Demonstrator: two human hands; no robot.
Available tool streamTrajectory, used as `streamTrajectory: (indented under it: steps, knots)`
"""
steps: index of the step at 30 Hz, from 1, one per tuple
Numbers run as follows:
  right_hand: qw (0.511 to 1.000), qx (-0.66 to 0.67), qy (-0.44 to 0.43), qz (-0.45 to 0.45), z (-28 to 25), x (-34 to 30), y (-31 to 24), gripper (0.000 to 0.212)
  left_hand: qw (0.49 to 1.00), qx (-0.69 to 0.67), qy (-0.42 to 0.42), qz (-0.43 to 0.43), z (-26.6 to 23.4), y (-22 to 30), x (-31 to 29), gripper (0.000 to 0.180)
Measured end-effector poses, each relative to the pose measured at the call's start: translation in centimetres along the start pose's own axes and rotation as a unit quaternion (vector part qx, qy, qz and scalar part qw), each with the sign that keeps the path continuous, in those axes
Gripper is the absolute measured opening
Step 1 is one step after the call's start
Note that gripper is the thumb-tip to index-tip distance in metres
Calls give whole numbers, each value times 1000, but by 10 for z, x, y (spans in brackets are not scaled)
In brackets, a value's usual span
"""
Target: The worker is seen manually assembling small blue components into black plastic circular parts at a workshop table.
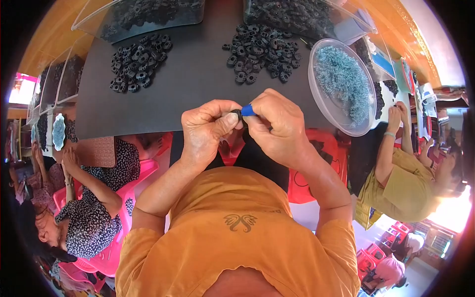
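Just past the table's near edge, in front of my body, both hands meet at a small black plastic part point(238, 115). My left hand point(202, 129) pinches it between thumb and fingers. From the other side, my right hand point(278, 126) is closed, its fingertips against the part, and a blue covering point(247, 110) shows at one fingertip. Anything else small in the right fingers is hidden. Beyond my hands are two heaps of similar black parts, a left heap point(138, 62) and a right heap point(264, 53), on the dark table point(198, 74).
Right of my hands stands a round clear tub point(316, 94) of pale-blue spring-like pieces point(344, 81). Clear bins, a left bin point(202, 12) and a right bin point(368, 22), hold more black parts at the back. Co-workers, a person point(91, 218) and another person point(401, 185), sit either side.
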State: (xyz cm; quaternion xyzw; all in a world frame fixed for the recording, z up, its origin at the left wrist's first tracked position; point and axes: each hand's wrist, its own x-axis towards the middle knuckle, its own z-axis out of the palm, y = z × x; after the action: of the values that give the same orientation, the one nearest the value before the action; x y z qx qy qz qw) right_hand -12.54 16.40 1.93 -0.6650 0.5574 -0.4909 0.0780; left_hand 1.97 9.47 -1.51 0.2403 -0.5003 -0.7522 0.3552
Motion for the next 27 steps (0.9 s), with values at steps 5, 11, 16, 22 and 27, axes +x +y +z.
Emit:
streamTrajectory:
  steps: [5,11,16,22,27]
  knots:
    - [999,-16,5,-29,5,1,1,23,999,38,16,3,5,1,-4,10]
    - [999,4,-9,31,-1,-3,4,19,991,124,21,41,7,3,-4,11]
    - [955,126,-27,267,-4,-6,-6,16,998,68,-6,3,3,5,-2,10]
    - [998,27,-6,59,6,-6,9,14,976,197,23,95,2,0,1,12]
    - [1000,13,18,6,12,-6,15,18,956,262,41,123,1,-7,4,17]
